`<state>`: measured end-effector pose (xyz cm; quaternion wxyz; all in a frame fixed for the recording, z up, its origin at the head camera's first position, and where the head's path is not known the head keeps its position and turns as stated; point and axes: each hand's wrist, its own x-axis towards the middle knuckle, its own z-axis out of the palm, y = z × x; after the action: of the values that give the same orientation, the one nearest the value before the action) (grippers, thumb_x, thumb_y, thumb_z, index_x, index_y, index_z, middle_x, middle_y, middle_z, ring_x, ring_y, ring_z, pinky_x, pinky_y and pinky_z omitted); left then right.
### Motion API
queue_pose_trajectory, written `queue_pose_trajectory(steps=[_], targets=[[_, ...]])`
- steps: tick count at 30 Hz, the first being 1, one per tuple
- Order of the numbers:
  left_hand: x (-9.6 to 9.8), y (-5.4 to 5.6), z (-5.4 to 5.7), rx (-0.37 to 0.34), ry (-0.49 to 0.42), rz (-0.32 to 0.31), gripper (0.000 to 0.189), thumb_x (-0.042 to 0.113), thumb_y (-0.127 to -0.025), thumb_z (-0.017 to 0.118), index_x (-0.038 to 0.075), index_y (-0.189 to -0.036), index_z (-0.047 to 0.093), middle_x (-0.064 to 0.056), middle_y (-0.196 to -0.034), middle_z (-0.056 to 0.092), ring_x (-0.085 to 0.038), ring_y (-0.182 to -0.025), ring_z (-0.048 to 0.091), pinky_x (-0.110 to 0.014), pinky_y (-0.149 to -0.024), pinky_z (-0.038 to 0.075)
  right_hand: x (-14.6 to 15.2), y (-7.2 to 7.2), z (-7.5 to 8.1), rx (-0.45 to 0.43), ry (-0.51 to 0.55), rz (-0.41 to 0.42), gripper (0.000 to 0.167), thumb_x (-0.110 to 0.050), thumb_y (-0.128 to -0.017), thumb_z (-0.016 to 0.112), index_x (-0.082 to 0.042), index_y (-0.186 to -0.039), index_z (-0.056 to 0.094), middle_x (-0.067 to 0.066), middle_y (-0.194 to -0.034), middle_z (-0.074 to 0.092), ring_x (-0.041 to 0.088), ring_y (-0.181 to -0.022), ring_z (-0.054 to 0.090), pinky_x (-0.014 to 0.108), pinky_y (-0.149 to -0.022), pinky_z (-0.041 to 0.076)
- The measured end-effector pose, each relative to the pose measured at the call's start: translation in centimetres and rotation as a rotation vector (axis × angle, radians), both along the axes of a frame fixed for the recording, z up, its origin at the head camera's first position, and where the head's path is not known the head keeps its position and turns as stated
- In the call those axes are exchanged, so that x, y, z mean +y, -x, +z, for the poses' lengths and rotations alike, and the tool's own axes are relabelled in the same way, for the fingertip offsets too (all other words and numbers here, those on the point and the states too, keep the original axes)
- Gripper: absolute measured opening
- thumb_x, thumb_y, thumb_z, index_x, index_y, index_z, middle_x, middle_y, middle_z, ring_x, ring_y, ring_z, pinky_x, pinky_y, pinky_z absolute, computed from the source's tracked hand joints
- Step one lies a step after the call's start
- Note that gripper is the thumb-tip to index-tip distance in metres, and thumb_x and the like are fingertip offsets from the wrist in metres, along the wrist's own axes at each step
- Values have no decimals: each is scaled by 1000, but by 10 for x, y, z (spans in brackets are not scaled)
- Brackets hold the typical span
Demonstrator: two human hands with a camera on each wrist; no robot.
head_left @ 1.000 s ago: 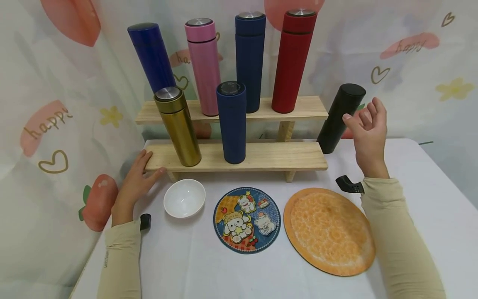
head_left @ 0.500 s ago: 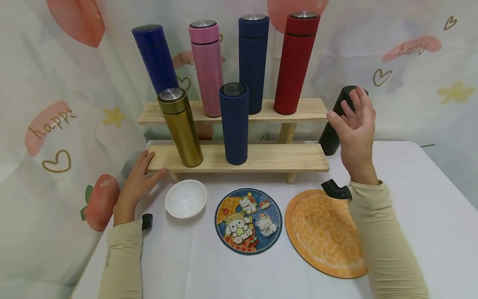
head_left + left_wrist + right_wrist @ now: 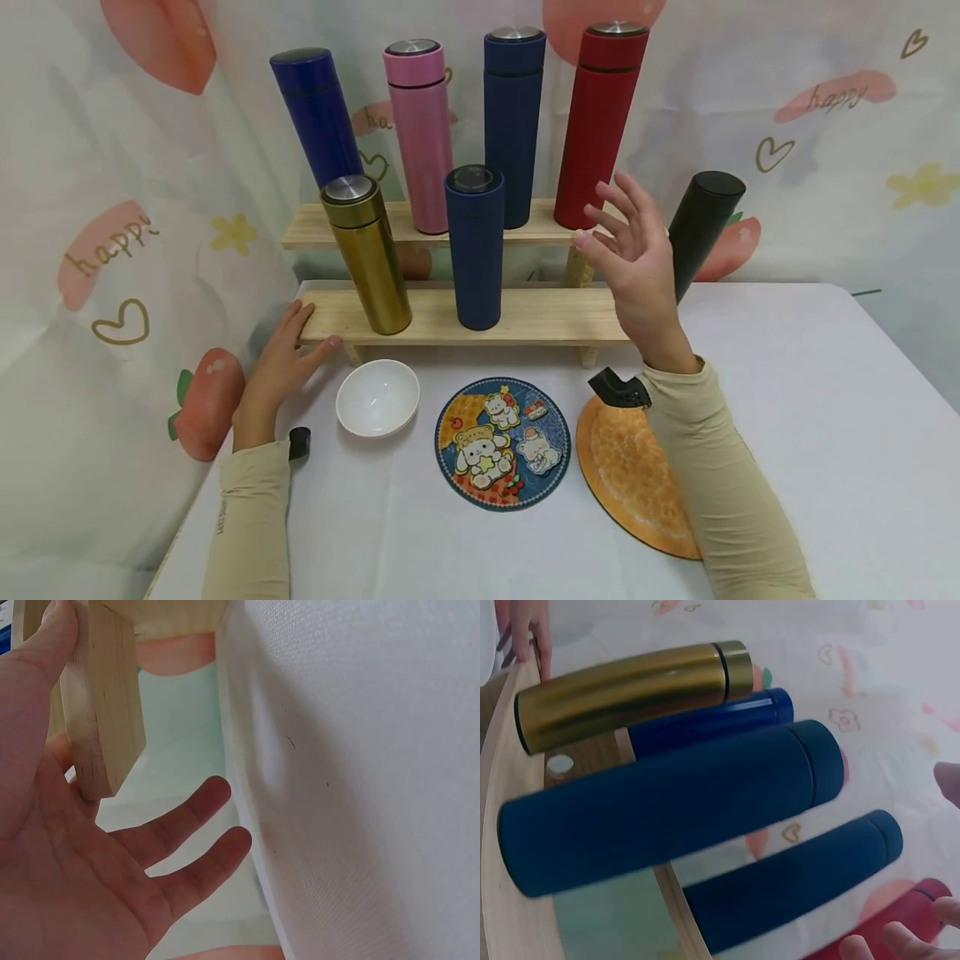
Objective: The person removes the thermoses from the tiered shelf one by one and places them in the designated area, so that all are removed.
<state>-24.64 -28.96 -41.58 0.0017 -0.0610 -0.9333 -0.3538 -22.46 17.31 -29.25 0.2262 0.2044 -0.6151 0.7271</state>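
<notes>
At the left end of a two-tier wooden shelf (image 3: 555,317), my left hand (image 3: 276,375) grips the lower board; in the left wrist view the thumb lies on one side of the board (image 3: 101,697) and two other fingers stretch out past it. My right hand (image 3: 637,275) is raised before the shelf's right end, fingers loosely bent and holding nothing. It is nearest to a red thermos bottle (image 3: 603,125) on the upper tier and overlaps a black thermos (image 3: 705,225) behind it. A gold thermos (image 3: 372,271) and a blue thermos (image 3: 476,258) stand on the lower tier.
The upper tier also carries a glossy blue thermos (image 3: 315,117), a pink one (image 3: 420,142) and a navy one (image 3: 513,125). In front lie a white bowl (image 3: 378,400), a round cartoon mat (image 3: 502,487) and an orange round mat (image 3: 630,467), partly under the right forearm.
My right hand has moved left from beside the black thermos to in front of the shelf's right end. The left hand has stayed on the shelf.
</notes>
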Motion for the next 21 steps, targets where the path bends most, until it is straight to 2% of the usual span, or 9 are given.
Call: queue_pose_trajectory(steps=[4, 8, 15, 21], targets=[[0, 0, 0, -12, 4, 8, 94, 52, -105, 66, 9, -172, 16, -15, -179, 1, -48, -161, 9, -72, -123, 15, -19, 4, -1, -35, -37, 28, 77, 1, -95, 69, -1, -164, 35, 21, -158, 44, 38, -141, 47, 39, -114, 43], [0, -1, 0, -18, 7, 9, 94, 53, -105, 65, 10, -173, 16, -14, -180, 1, -47, -161, 9, -72, -123, 16, -35, 8, -4, -54, -51, 67, 78, 1, -95, 70, -3, -164, 35, 16, -153, 49, 33, -139, 49, 46, -116, 40], [0, -2, 1, -18, -4, 5, 94, 52, -105, 66, 9, -173, 16, -14, -180, 1, -47, -161, 8, -72, -123, 15, -57, 13, -11, -72, -102, 92, 81, 1, -94, 73, -3, -164, 34, 26, -158, 42, 45, -142, 46, 57, -118, 36], [0, -1, 1, -8, -8, 1, 94, 52, -105, 66, 9, -172, 17, -14, -180, 1, -46, -161, 9, -71, -123, 15, -70, 19, -19, -127, -149, 86, 83, -5, -94, 75, -3, -165, 32, 20, -158, 43, 37, -141, 49, 62, -118, 34]])
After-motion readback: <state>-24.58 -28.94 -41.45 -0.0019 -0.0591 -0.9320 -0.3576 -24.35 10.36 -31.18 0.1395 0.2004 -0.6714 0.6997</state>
